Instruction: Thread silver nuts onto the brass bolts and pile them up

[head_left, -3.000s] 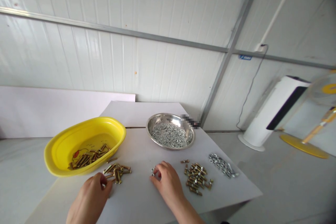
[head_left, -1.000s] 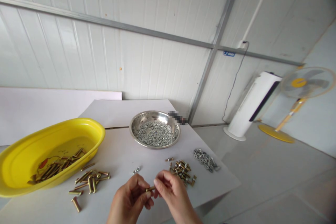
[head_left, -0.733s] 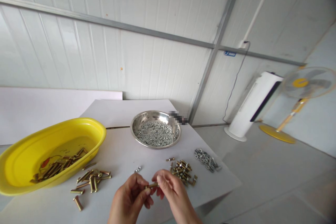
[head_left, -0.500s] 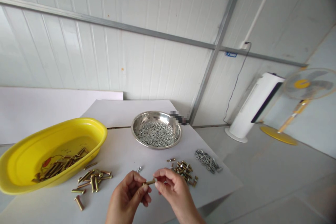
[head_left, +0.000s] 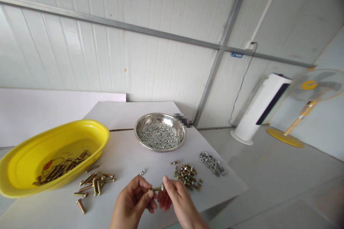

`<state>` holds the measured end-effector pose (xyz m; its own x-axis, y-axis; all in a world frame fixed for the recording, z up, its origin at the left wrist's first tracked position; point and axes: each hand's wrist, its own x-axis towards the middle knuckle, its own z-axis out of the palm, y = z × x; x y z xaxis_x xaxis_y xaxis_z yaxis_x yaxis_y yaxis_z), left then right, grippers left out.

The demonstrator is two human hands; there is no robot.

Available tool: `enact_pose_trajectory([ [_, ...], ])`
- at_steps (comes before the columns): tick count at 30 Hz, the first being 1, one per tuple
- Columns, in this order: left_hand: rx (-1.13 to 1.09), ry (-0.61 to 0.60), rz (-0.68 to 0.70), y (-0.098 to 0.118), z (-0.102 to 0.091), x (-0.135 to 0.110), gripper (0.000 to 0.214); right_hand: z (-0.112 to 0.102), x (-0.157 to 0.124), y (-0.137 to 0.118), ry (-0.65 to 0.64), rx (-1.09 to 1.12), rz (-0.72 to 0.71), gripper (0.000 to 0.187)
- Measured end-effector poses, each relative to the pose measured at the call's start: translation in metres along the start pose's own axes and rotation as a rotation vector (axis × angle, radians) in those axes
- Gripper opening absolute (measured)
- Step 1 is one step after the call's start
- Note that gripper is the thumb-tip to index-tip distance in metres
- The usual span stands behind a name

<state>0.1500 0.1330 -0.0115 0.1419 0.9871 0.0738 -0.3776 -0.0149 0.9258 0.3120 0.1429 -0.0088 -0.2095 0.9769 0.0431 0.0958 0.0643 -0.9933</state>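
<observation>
My left hand (head_left: 134, 198) pinches a brass-coloured bolt (head_left: 156, 189) between thumb and fingertips, holding it roughly level above the table. At the bolt's right end sits a silver nut (head_left: 162, 187). My right hand (head_left: 178, 198) is at that nut, its thumb raised against it and the other fingers curled below. Loose bolts (head_left: 94, 182) lie in a pile left of my hands. Beyond my right hand is a heap of bolts with nuts on them (head_left: 188, 174). A couple of loose nuts (head_left: 142, 172) rest just past my left hand.
A yellow plastic tub (head_left: 99, 128) holding more bolts stands at the left. A round steel bowl (head_left: 137, 137) of small nuts is at the back centre. Grey washers or nuts (head_left: 211, 164) lie near the table's right edge. A yellow fan (head_left: 309, 93) and white tower unit (head_left: 259, 109) stand beyond.
My right thumb has lifted and its fingers have shifted beneath the bolt's end, so the nut shows more plainly. My left hand keeps its pinch on the bolt.
</observation>
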Motion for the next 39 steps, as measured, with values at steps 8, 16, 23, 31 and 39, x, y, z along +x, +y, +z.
enact_pose_trajectory([
  [8, -0.105, 0.096, -0.103, 0.006, -0.004, 0.003, 0.033, -0.008, 0.004, -0.002, 0.079, -0.041, -0.144, 0.030],
  [16, -0.112, 0.072, -0.130, 0.005, -0.002, 0.002, 0.035, -0.005, 0.003, -0.003, 0.045, 0.056, -0.054, 0.031],
  [23, -0.065, -0.010, -0.089, -0.001, 0.000, 0.001, 0.035, 0.004, -0.001, -0.004, 0.022, 0.037, -0.007, 0.058],
  [31, -0.167, 0.085, -0.160, 0.006, 0.000, 0.002, 0.033, 0.002, -0.001, -0.014, 0.123, 0.026, -0.098, 0.042],
  [39, -0.234, 0.114, -0.230, 0.006, -0.002, 0.003, 0.034, 0.003, 0.006, -0.005, 0.143, -0.127, -0.183, 0.015],
])
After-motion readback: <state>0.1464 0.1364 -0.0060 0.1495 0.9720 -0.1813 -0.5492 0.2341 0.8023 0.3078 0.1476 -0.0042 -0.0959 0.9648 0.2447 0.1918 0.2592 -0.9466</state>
